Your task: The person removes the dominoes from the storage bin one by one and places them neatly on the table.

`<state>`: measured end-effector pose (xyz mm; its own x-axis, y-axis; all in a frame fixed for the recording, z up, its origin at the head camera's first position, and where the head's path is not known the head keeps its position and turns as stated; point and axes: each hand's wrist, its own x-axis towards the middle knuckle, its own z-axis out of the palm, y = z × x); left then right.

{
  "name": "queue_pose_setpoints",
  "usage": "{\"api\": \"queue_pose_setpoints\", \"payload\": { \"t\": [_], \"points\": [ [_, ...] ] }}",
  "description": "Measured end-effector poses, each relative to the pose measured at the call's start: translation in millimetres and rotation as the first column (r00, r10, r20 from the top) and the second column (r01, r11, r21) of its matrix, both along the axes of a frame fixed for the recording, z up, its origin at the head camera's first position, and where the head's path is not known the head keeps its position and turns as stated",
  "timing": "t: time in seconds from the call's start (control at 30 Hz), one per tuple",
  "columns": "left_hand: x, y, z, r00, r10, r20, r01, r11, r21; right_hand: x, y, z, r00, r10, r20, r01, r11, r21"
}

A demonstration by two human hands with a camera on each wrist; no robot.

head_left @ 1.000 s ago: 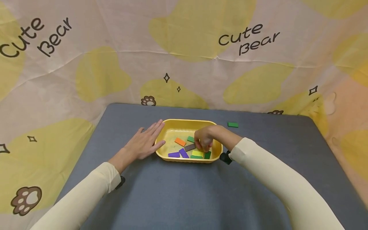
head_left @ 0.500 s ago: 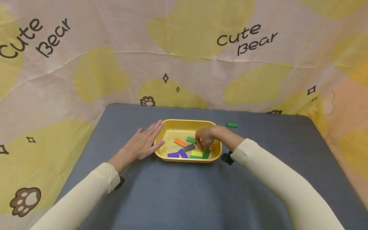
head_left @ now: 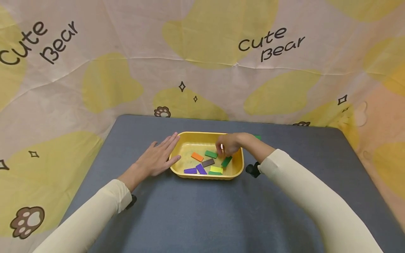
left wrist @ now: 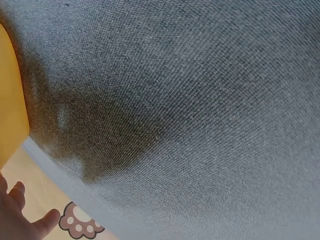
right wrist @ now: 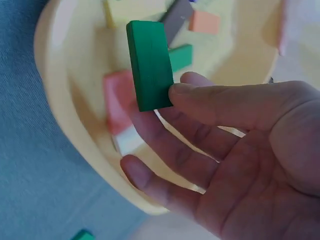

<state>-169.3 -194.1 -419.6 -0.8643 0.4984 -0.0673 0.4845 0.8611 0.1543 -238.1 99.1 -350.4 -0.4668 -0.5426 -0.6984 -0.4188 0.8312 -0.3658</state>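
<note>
My right hand (head_left: 229, 143) is over the right side of a yellow plastic tub (head_left: 202, 177). Its thumb and fingers pinch a green domino (right wrist: 150, 65) near one end, seen tilted in the right wrist view. Below it in the tub lie a red domino (right wrist: 118, 100) and a white one (right wrist: 129, 140), partly behind the fingers. My left hand (head_left: 155, 160) rests at the tub's left rim, fingers straight and thumb spread. Also in the tub are an orange domino (head_left: 197, 156), a dark grey domino (head_left: 208, 162), a yellow domino (head_left: 216, 169), purple ones (head_left: 190, 171) and another green piece (head_left: 211, 154).
Another green domino (head_left: 258, 137) lies on the blue-grey table (head_left: 202, 214) behind the right wrist, outside the tub. A patterned cloth (head_left: 205, 88) hangs close behind the table's far edge.
My right hand rises and shifts slightly back and right, lifting the green domino from beside the yellow one. The wrist now partly covers the green domino on the table. My left hand stays put.
</note>
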Motion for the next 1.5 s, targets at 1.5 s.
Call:
{"api": "queue_pose_setpoints", "payload": {
  "t": [1.5],
  "points": [
    [0.1,1.5,0.9,1.0,0.012,0.015,-0.011,1.0,-0.003,-24.2,174.1,-17.7,0.588,-0.725,-0.359,0.398,0.646,-0.652]
  ]
}}
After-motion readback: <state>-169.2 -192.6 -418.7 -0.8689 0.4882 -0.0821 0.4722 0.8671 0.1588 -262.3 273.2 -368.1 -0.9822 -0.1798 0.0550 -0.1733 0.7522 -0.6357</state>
